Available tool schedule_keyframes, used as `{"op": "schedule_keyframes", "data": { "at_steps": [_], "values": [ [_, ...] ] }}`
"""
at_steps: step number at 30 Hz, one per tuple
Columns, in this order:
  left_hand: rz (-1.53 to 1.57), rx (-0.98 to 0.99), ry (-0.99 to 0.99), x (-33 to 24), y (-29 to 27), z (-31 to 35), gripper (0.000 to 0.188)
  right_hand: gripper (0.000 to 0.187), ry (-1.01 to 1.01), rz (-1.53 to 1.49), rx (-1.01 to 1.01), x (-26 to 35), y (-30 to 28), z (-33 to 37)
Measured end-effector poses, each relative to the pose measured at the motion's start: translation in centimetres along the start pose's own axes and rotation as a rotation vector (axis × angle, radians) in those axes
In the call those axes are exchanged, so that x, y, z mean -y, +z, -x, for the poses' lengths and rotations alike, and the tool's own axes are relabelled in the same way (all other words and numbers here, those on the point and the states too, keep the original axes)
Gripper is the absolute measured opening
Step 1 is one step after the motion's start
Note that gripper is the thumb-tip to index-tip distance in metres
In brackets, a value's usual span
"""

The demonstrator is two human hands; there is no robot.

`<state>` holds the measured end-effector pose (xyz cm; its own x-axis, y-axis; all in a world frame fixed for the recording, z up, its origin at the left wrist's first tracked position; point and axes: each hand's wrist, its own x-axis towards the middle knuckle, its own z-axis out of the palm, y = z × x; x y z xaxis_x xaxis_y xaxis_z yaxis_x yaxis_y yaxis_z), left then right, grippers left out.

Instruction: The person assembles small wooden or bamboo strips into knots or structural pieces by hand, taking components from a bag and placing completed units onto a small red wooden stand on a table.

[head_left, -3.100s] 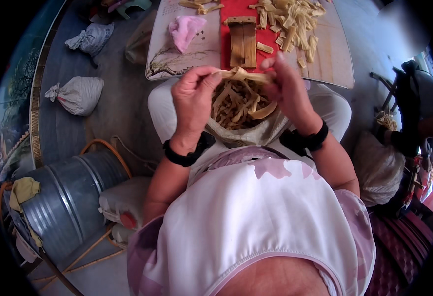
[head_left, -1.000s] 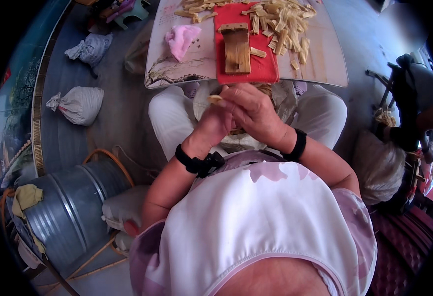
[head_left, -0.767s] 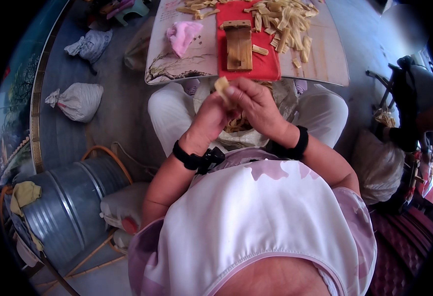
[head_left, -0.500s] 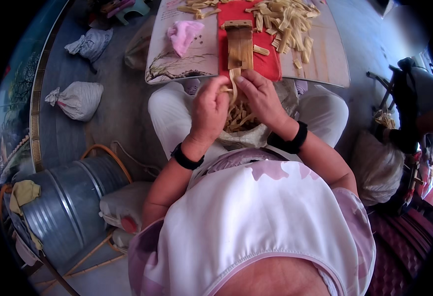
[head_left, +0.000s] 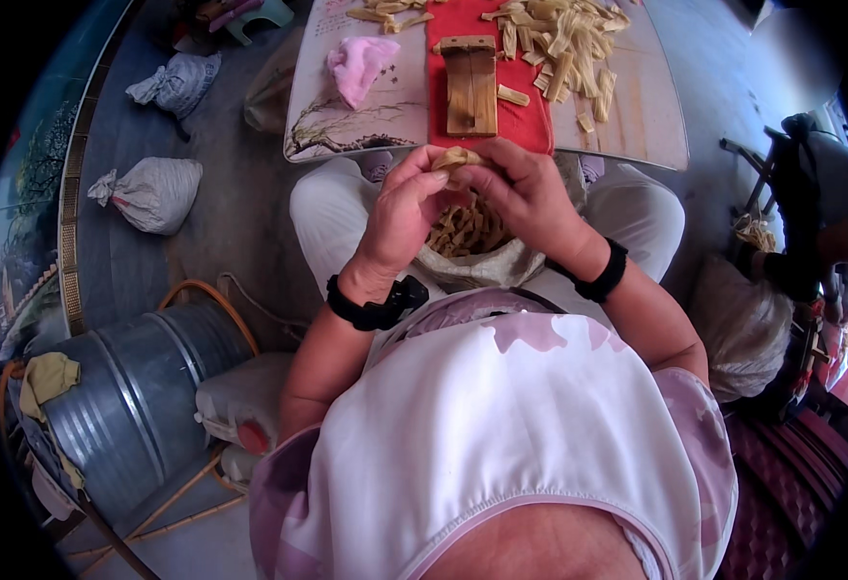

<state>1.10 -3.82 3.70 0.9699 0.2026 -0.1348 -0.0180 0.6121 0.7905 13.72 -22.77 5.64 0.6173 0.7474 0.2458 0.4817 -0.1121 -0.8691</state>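
Between my hands, just in front of the table's near edge, a pale tan, fibrous-looking strip [head_left: 457, 158] is bunched or folded. My left hand [head_left: 407, 205] pinches it from the left with thumb and fingers. From the other side my right hand [head_left: 528, 198] grips it, thumb pressed on it. Below them an open pale sack [head_left: 472, 274] between my knees holds many brown strip pieces [head_left: 467, 228]. On the table, beyond my hands, lies a wooden block tool [head_left: 470, 89] with a crossbar at its far end. A single short strip [head_left: 513, 95] rests at its right.
A red cloth [head_left: 438, 116] runs under the wooden tool on the table [head_left: 646, 116]. A heap of tan strips [head_left: 564, 43] lies at the far right, a pink cloth [head_left: 358, 70] at left. Tied sacks [head_left: 158, 196] stand on the floor, with a metal drum [head_left: 144, 396] at lower left.
The strip ran lengthwise from the wooden tool's near end between my hands; now it is bunched between my fingers. My hands have come closer together, and my left wrist has turned.
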Motion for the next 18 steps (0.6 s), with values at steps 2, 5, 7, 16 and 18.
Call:
{"op": "schedule_keyframes", "data": {
  "at_steps": [2,5,7,16,18],
  "values": [
    [-0.101,0.090,0.051,0.2,-1.3,-0.7,0.025,0.026,0.133,-0.425,0.057,0.5,-0.2,-0.2],
    [-0.381,-0.030,0.302,1.4,-3.0,-1.3,0.025,0.030,0.211,-0.652,0.154,1.6,-0.7,-0.4],
    [-0.601,-0.165,0.358,1.2,-1.2,-0.7,0.024,0.033,0.211,-0.619,0.177,0.9,-1.0,-0.3],
    [-0.663,-0.298,0.432,1.1,0.5,-1.4,0.015,0.031,0.404,-0.728,-0.050,-0.7,-0.1,-1.1],
    [-0.667,-0.302,0.458,0.2,-0.4,-1.6,0.014,0.028,0.481,-0.855,-0.065,-3.2,-1.5,-1.0]
  ]
}}
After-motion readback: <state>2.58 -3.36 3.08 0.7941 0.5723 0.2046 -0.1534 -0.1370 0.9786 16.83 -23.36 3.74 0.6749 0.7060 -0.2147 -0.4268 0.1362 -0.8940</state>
